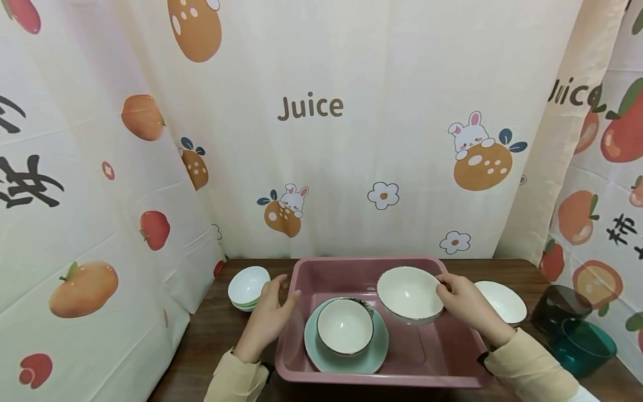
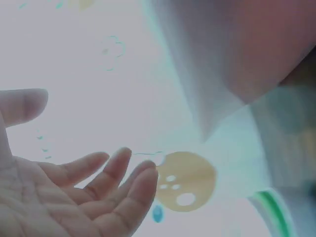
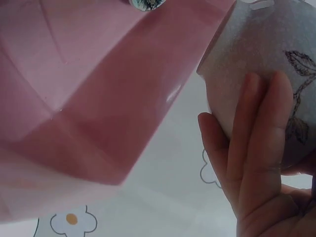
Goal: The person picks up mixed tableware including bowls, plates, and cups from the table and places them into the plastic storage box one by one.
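Holding a cream bowl [image 1: 409, 292] above the pink tub [image 1: 412, 381], right hand [image 1: 468, 304] grips its rim; left hand [image 1: 267, 317], grip released.

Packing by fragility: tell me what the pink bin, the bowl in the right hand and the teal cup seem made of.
Pink bin: probably smooth plastic, softly glossy, moulded with rounded corners.
Held bowl: likely glazed ceramic; shiny, off-white inside, dark-edged rim.
Teal cup: glossy and see-through, so glass or tinted plastic; I can't tell which.
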Action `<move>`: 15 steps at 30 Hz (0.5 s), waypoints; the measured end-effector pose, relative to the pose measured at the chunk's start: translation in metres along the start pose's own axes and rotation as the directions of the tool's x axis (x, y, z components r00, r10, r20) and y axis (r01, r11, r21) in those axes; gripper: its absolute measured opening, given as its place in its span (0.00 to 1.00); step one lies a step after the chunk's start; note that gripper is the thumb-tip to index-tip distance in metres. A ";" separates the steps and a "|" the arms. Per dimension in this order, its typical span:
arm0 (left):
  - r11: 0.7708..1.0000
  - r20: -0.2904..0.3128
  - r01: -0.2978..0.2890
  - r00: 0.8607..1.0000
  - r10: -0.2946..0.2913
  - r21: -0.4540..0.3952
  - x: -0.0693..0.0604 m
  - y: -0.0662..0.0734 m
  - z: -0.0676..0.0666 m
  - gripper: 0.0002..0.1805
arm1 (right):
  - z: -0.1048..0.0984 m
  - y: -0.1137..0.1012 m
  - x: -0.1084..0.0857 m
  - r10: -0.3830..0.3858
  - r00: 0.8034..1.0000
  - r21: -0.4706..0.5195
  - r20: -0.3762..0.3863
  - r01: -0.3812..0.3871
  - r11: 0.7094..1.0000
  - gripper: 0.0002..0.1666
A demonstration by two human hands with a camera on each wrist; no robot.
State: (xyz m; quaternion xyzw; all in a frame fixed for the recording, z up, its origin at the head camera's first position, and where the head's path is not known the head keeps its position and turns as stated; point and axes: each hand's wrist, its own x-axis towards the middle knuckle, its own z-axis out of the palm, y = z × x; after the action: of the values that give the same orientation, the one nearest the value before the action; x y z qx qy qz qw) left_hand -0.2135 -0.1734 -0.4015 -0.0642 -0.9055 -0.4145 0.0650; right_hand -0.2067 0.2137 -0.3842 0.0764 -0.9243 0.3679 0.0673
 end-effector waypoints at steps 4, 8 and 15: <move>0.999 0.021 -0.019 1.000 0.019 -0.041 -0.001 0.020 -0.008 0.36 | 0.003 -0.004 -0.001 -0.012 1.000 0.005 -0.009 0.012 1.000 0.16; 0.996 0.051 -0.045 0.997 0.050 -0.082 0.001 0.040 -0.011 0.36 | 0.005 -0.007 -0.001 -0.011 1.000 0.005 -0.009 0.011 1.000 0.16; 0.988 0.160 -0.076 0.982 0.097 -0.134 0.010 0.066 0.006 0.35 | 0.009 -0.011 -0.002 -0.013 1.000 0.038 0.007 0.013 0.999 0.16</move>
State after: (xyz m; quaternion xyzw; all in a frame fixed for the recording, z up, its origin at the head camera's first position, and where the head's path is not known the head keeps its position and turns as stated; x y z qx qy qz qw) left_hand -0.2119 -0.1256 -0.3543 -0.1418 -0.8759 -0.4612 0.0029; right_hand -0.2029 0.1997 -0.3837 0.0848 -0.9168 0.3847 0.0649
